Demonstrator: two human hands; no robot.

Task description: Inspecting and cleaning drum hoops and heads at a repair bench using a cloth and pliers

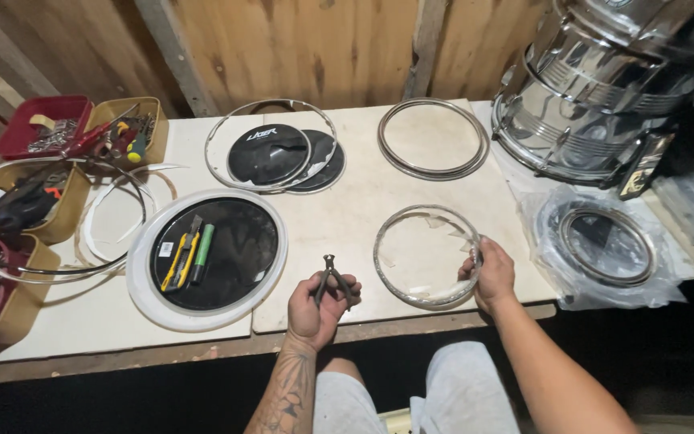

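1. Left hand point(315, 309) is closed around the handles of a pair of dark metal pincers point(332, 277), jaws pointing up toward 12 o'clock; hand sits at the near edge of the pale wooden tabletop point(363, 209).
2. Right hand point(487, 277) grips the 3 o'clock side of a small metal drum hoop with a clear, torn film skin point(427, 255); fingers are curled over the rim and clamped on it. Hoop lies flat on the tabletop, just right of the pincers (not touching them).
3. At 9 o'clock from the left hand: a large black drumhead in a white rim point(206, 259), flat on the table. On it lie a yellow-and-black utility knife point(180, 259) and a green-handled tool point(201, 253), side by side.
4. At 12 o'clock from the pincers: two overlapping small black drumheads point(283, 157) with a thin chrome ring point(271, 145) resting around them.
5. At 12 o'clock from the clear-skinned hoop: a stack of bare metal hoops point(434, 138), well apart from it.
6. At 3 o'clock from the right hand: a hoop wrapped in a clear plastic bag point(604, 245), near the table's right end.
7. At 1 to 2 o'clock, far right: a chrome drum shell point(588, 96), tilted on its side.
8. Far left, 9 to 10 o'clock: tan and red trays of hand tools and small hardware point(66, 133) (contents too cluttered to sort out), with a large thin metal ring point(58, 221) and white rim strips point(126, 205) lying over them.
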